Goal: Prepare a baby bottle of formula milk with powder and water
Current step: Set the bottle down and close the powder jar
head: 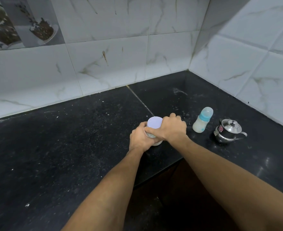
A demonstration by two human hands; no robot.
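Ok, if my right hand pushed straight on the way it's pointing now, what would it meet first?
The jar: your right hand grips its lid, with the left hand holding the body. Past them, likely just counter, then the wall.

Two bare hands were in view, one left hand [140, 139] and one right hand [173, 129], each with one bare forearm. There was one small jar [157, 142] with one pale lilac jar lid [155, 122]. There was one baby bottle [201, 121], with one blue collar [204, 117] and one clear cap [207, 111]. There was one small steel pot [227, 135], with one pot lid [230, 126], one knob [233, 122] and one red label [220, 129]. One black stone counter [70, 147] showed one seam [142, 100] and so two slabs. Two tiled walls met at one corner: one back wall [104, 52] and one right wall [254, 55]. The back wall carried one decorative picture panel [20, 22].
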